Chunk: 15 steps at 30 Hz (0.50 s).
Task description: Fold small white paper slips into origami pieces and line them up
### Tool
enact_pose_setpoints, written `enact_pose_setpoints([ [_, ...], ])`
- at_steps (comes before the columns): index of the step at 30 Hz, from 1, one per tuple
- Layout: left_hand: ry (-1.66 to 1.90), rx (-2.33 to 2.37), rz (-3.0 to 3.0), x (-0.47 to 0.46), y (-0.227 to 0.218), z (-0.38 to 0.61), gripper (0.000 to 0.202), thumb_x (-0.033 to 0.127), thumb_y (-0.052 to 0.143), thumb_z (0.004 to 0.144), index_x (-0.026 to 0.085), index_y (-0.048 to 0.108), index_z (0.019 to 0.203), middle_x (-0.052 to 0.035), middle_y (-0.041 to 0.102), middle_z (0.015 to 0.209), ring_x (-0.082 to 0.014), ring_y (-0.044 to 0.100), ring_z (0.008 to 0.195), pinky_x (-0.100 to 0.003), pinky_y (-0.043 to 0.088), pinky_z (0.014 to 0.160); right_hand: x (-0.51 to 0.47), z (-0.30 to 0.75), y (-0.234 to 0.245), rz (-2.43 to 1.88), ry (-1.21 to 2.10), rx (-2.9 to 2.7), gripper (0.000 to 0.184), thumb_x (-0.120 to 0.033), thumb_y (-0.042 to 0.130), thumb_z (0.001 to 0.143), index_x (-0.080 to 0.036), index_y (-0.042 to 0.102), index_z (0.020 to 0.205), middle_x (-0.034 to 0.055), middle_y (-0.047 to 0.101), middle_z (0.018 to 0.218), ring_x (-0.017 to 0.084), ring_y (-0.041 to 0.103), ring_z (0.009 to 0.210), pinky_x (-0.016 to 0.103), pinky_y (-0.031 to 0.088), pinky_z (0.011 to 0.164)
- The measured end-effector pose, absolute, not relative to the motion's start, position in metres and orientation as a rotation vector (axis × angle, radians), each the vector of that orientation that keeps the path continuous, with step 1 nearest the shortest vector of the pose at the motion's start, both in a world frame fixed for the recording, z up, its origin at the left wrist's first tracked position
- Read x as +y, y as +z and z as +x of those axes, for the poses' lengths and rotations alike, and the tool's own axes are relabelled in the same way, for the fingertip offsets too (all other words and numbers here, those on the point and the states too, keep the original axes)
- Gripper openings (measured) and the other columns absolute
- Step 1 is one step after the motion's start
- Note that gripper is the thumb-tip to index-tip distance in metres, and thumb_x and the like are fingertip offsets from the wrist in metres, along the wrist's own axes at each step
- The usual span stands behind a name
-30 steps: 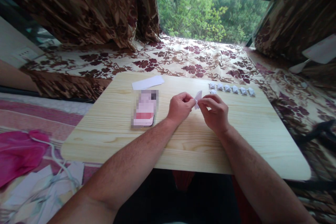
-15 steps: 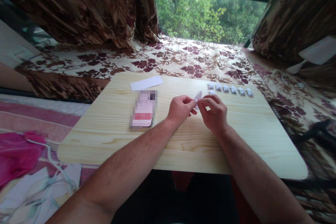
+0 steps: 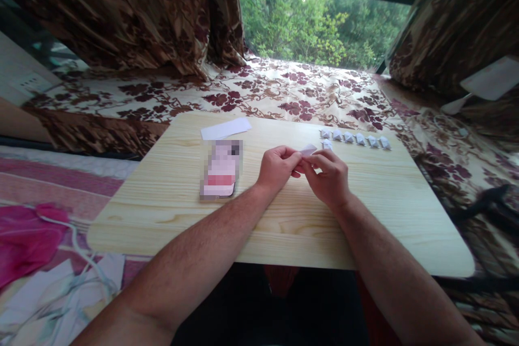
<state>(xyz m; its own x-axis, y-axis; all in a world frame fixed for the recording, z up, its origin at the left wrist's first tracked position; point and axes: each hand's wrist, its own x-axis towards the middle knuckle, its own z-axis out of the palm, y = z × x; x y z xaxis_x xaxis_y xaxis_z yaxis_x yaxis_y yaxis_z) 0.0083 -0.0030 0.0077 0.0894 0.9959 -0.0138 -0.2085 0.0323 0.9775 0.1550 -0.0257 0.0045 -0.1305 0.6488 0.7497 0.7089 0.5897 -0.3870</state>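
Between my two hands is a small piece of folded white paper (image 3: 308, 149), lying at a slant above the fingertips. My left hand (image 3: 279, 166) pinches its near left part between thumb and fingers. From the other side, my right hand (image 3: 330, 175) has its thumb and fingertips closed on the paper. The fingers cover the paper's lower part. Just beyond my right hand stand several small folded white paper pieces (image 3: 349, 138) in a row, with one more (image 3: 326, 144) in front of the row's left end.
Left of my hands a phone (image 3: 221, 170), blurred out, lies on the wooden table (image 3: 162, 200). White paper strips (image 3: 226, 128) lie behind it. Loose papers and a white cable (image 3: 77, 238) are at lower left. A floral-covered ledge (image 3: 284, 92) runs behind the table.
The folded paper has tipped from nearly upright to a flatter slant. My right hand has shifted slightly left and down, uncovering more of the single paper piece behind it.
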Motion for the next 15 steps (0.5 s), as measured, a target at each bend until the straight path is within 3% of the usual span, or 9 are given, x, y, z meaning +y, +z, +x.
enact_pose_setpoints([
  [7,1.258,1.003,1.022,0.0005,0.0049,0.0072,0.021,0.032,0.077,0.072,0.014,0.067,0.074,-0.0025,0.069,0.064,-0.012,0.063,0.053,-0.024,0.055,0.051,-0.0262,0.1548,0.0037,-1.049,-0.003,-1.866,0.008,-0.023,0.07,0.085,-0.023,0.077,0.089,0.0068,0.073,0.089,0.018,0.068,0.077,0.033,0.056,0.07],
  [12,1.33,1.069,1.218,0.0035,0.0023,0.0042,0.018,0.033,0.071,0.078,0.016,0.067,0.074,0.0009,0.064,0.059,-0.0098,0.058,0.05,-0.02,0.046,0.047,-0.0281,0.1525,0.0067,-0.973,0.036,-1.914,0.011,-0.019,0.07,0.084,-0.024,0.076,0.09,0.0056,0.074,0.09,0.019,0.069,0.082,0.035,0.057,0.075],
  [15,1.396,1.141,1.391,0.0035,0.0032,0.0017,0.019,0.035,0.068,0.082,0.017,0.067,0.076,0.0019,0.064,0.06,-0.0097,0.059,0.051,-0.019,0.045,0.049,-0.0306,0.152,0.0108,-0.979,0.069,-1.87,0.008,-0.017,0.068,0.084,-0.023,0.074,0.084,0.004,0.072,0.084,0.017,0.067,0.073,0.032,0.056,0.069],
])
